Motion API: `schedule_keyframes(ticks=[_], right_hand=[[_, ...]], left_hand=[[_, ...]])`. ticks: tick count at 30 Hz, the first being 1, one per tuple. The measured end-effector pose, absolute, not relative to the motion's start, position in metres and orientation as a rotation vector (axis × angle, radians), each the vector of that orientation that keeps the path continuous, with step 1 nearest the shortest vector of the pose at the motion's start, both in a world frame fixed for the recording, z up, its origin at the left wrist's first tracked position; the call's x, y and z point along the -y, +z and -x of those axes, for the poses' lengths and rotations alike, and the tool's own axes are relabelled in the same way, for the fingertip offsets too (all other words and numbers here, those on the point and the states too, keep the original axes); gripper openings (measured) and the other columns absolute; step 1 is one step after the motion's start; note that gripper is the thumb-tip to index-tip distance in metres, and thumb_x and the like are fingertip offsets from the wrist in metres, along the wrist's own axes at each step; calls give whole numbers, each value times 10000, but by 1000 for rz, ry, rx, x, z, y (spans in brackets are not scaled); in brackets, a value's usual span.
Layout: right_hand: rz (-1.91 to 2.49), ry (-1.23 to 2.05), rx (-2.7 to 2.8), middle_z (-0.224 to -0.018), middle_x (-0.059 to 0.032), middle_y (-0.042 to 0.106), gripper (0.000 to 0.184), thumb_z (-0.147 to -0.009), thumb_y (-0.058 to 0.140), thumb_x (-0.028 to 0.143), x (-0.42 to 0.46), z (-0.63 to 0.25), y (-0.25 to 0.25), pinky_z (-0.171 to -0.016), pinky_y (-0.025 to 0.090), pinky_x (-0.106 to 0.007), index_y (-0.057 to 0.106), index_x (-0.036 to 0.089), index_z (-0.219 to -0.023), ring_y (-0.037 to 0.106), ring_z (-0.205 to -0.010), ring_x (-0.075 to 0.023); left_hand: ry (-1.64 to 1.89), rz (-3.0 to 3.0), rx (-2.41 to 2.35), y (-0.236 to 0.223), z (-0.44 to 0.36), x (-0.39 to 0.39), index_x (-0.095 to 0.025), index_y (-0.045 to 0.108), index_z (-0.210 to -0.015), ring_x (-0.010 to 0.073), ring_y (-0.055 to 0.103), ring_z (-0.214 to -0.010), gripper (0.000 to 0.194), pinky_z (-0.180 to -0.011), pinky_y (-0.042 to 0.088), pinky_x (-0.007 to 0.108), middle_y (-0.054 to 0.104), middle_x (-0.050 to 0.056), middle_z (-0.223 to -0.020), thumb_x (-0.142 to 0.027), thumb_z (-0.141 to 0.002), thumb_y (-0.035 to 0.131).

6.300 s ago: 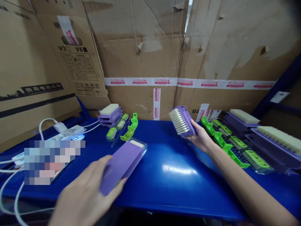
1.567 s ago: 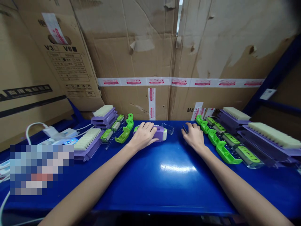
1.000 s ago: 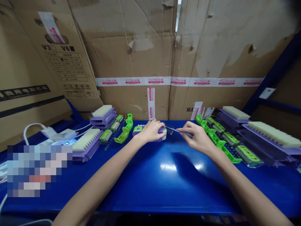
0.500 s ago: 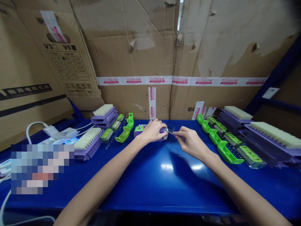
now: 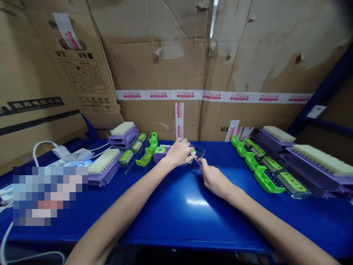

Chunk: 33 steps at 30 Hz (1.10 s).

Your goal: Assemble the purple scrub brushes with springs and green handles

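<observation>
Near the back of the table, my left hand (image 5: pixel 178 152) is closed over a purple and green brush (image 5: pixel 160 151), its white bristles partly visible at the far side. My right hand (image 5: pixel 215 179) pinches a thin metal tool (image 5: pixel 196 159) whose exact kind I cannot make out. The tool slants up to the left, its tip at the right end of the brush beside my left fingers. Whether the tip touches the brush is too small to tell. Just behind that end lies a clear plastic piece (image 5: pixel 201 150).
Purple bristled brush parts (image 5: pixel 103 162) stand on the left, more purple ones (image 5: pixel 325 156) on the right. Rows of bright green curved pieces (image 5: pixel 266 180) and clear-sided green pieces (image 5: pixel 293 184) flank my hands. A power strip (image 5: pixel 74 156) with white cables lies left. Cardboard (image 5: pixel 154 114) closes off the back.
My right hand has moved left and nearer to me, and the metal tool now slants more steeply at the brush's end. The left hand keeps its hold; the brush has shifted slightly left.
</observation>
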State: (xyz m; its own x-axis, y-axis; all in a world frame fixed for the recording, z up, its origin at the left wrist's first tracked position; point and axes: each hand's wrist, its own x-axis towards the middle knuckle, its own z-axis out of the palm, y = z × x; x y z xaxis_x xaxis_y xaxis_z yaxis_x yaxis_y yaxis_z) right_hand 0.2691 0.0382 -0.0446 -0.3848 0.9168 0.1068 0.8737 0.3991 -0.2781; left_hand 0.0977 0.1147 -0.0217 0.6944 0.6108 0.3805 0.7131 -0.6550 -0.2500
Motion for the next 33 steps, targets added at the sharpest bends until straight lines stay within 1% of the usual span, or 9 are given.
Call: schedule_keyframes(ticks=[2, 7, 10, 14, 18, 23, 28, 31, 33], right_hand=[[1583, 222, 2421, -833, -91, 686, 364, -930, 313, 191, -40, -274, -43, -588, 319, -271, 390, 147, -1283, 653, -725, -226], [1658, 52, 2284, -870, -58, 698, 341, -929, 342, 286, -56, -305, -27, -621, 345, -270, 478, 219, -1234, 652, -775, -216], [1947, -36, 2108, -921, -91, 699, 362, -923, 324, 308, -68, -320, -26, -643, 377, -295, 480, 219, -1237, 661, -841, -256], [2221, -78, 2122, -975, -158, 681, 366, -883, 329, 257, -78, -323, -34, -649, 420, -336, 525, 179, -1183, 667, -877, -309], [2260, -90, 2183, -973, -184, 675, 368, -849, 336, 206, -81, -320, -41, -657, 453, -359, 538, 145, -1150, 667, -899, -330], [2229, -142, 2216, -951, -181, 677, 368, -846, 337, 200, -79, -319, -44, -663, 471, -357, 540, 147, -1148, 669, -906, -322], [2234, -138, 2213, -938, -171, 680, 364, -856, 332, 205, -78, -319, -46, -661, 478, -348, 544, 153, -1148, 674, -891, -306], [2232, -137, 2211, -929, -168, 681, 366, -865, 329, 206, -79, -319, -47, -664, 477, -343, 543, 155, -1158, 676, -885, -296], [2219, -131, 2218, -929, -172, 680, 363, -868, 330, 204, -79, -320, -47, -664, 475, -344, 547, 153, -1155, 675, -882, -296]], left_hand=[[-359, 2547, 1038, -20, -97, -115, -167, 677, -929, 249, 544, -963, 286, -842, 349, 379, 673, 92, -885, -384, -890, 495], [-439, 2618, 1218, -18, -99, -115, -186, 673, -974, 241, 585, -982, 276, -855, 369, 366, 703, 74, -936, -372, -901, 482], [-537, 2613, 1365, -16, -103, -115, -195, 645, -1068, 247, 620, -960, 307, -873, 383, 375, 703, 82, -951, -398, -890, 499], [-614, 2609, 1629, -10, -110, -117, -217, 657, -954, 251, 654, -866, 281, -799, 429, 353, 706, 63, -835, -434, -880, 495], [-700, 2494, 1918, -1, -121, -125, -206, 640, -948, 254, 655, -894, 316, -775, 454, 338, 706, 80, -878, -472, -873, 487], [-451, 2383, 2046, 4, -138, -146, -171, 611, -1047, 262, 628, -1013, 389, -820, 463, 346, 677, 130, -1044, -464, -916, 392], [-262, 2407, 2051, 2, -158, -157, -141, 633, -1052, 282, 631, -1008, 337, -798, 475, 353, 666, 167, -1064, -401, -879, 507], [-260, 2390, 1985, 1, -166, -153, -128, 637, -1051, 303, 600, -1065, 345, -880, 439, 415, 650, 182, -1091, -395, -903, 475], [-265, 2395, 1931, 0, -169, -149, -136, 640, -1040, 290, 595, -1074, 308, -912, 416, 425, 651, 170, -1092, -358, -913, 467]])
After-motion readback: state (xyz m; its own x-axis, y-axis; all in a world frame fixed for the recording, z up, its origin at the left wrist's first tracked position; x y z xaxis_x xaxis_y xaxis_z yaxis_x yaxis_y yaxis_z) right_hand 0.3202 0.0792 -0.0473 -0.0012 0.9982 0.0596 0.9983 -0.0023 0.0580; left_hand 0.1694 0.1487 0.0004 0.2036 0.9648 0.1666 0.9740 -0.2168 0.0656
